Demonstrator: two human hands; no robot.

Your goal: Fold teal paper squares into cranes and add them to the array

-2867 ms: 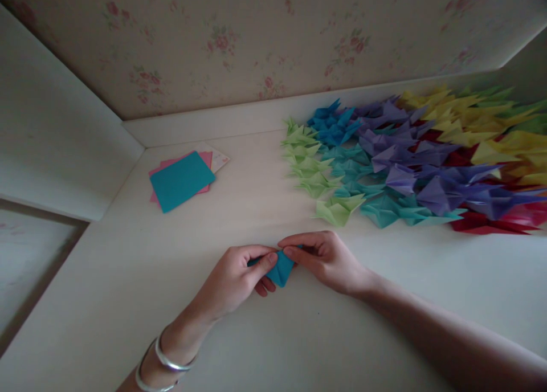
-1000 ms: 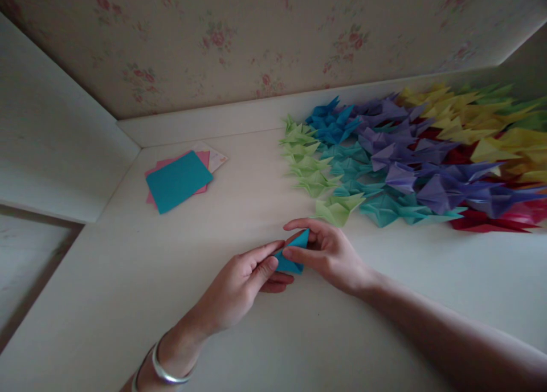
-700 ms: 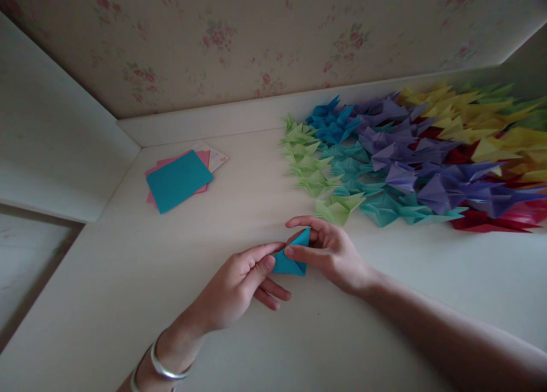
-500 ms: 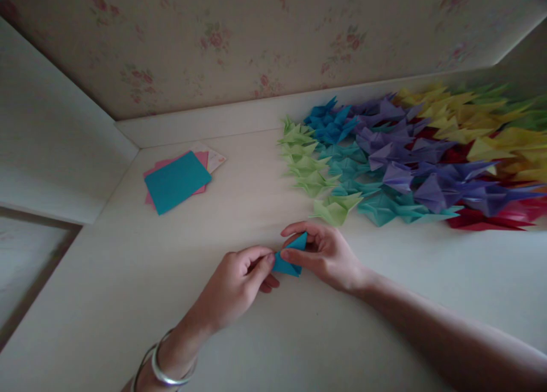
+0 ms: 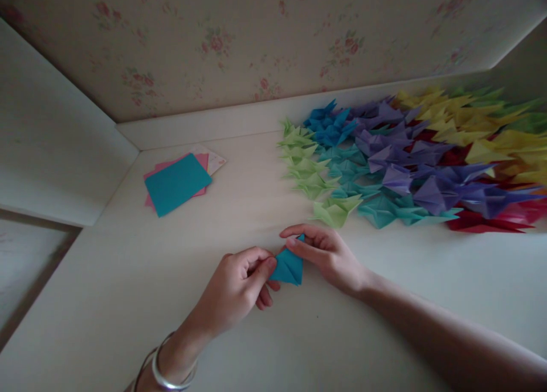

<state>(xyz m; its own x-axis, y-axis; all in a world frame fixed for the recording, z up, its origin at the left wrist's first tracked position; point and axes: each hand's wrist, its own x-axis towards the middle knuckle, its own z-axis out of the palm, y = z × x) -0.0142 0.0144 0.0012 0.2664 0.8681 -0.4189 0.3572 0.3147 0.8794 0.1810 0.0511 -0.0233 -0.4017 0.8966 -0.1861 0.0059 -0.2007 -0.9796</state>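
A small blue folded origami paper [image 5: 289, 268] is held between my two hands, just above the white table. My left hand [image 5: 245, 284] pinches its left corner between thumb and index finger. On the upper right edge, my right hand [image 5: 322, 255] grips the paper with the thumb in front and the fingers behind. Several folds show on its front, and its lower corner points down toward the table. The fingers behind the paper are partly hidden. A silver bangle circles my left wrist.
To the right lie rows of folded paper cranes: light green [image 5: 337, 209], teal [image 5: 380, 208], blue [image 5: 331, 124], purple [image 5: 436, 192], yellow [image 5: 455, 118] and red [image 5: 474, 221]. A stack of square paper with a blue sheet [image 5: 178, 184] on top sits at the left. A flowered wall stands behind.
The right thumb has moved up along the blue paper, and the paper's raised flap now lies flatter, showing a broader diamond-like face. Both hands stay in about the same place.
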